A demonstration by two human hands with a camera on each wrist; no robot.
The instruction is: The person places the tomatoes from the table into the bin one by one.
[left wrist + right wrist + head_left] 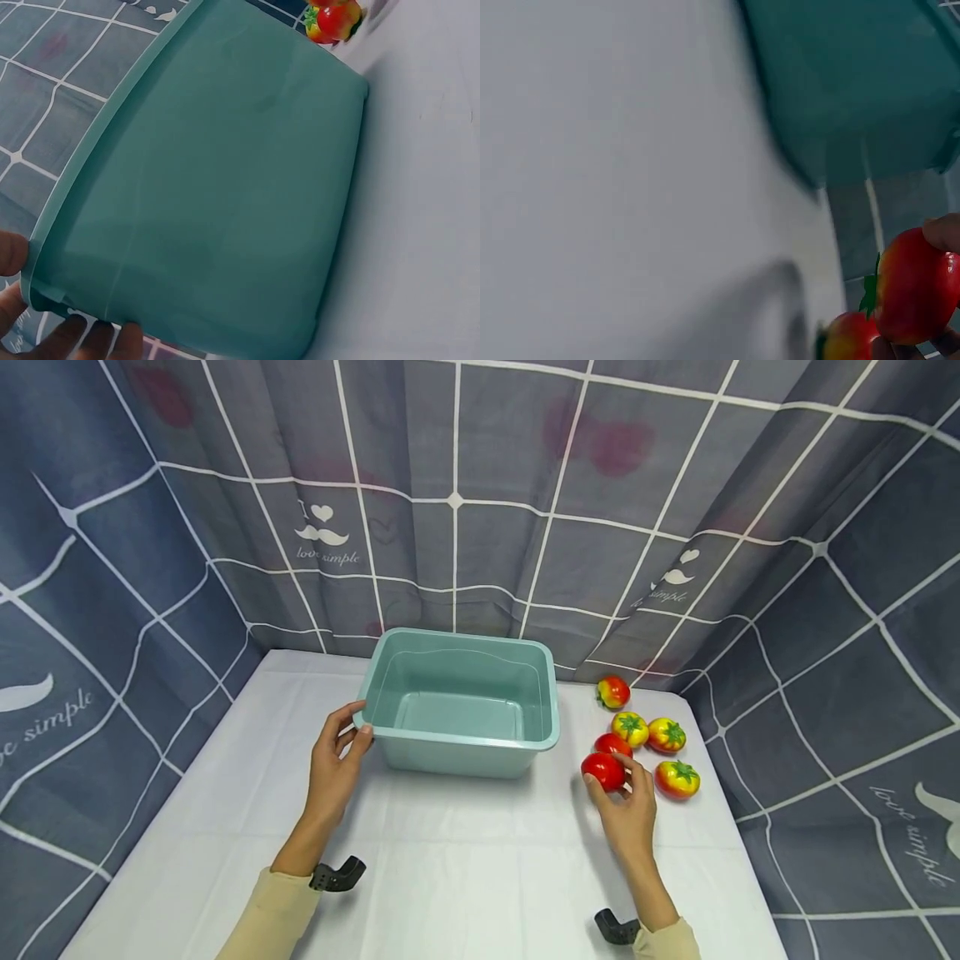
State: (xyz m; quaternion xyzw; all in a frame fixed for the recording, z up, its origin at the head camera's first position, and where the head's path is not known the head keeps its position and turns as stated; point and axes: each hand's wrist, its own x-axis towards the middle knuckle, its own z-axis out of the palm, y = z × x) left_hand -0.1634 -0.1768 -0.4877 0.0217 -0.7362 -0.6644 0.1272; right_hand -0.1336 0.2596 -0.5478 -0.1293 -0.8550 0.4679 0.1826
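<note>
A: State of the left hand?
B: Holding. It grips the near-left corner of the pale teal, rectangular plastic tub with thumb and fingers. The left wrist view shows fingertips against the tub's outer end wall.
A: And the right hand?
B: Holding also. Thumb and fingers pinch a glossy red, rounded tomato-shaped fruit, which has a green leafy top in the right wrist view.
A: Position of that fruit?
B: To the right of the tub and apart from it. Whether it clears the surface, I cannot tell.
A: Items near it?
B: A second glossy red, rounded fruit is directly behind. Two yellow-and-red fruits with green star-shaped tops are side by side beyond that, a red-and-orange fruit with a green-yellow end is farthest back, and a plump yellow-and-red fruit is right of the hand.
A: Supporting area?
B: A white, cloth-covered surface, bounded at back and sides by grey-blue fabric curtains with white grid lines. The tub stands upright near the back edge.
</note>
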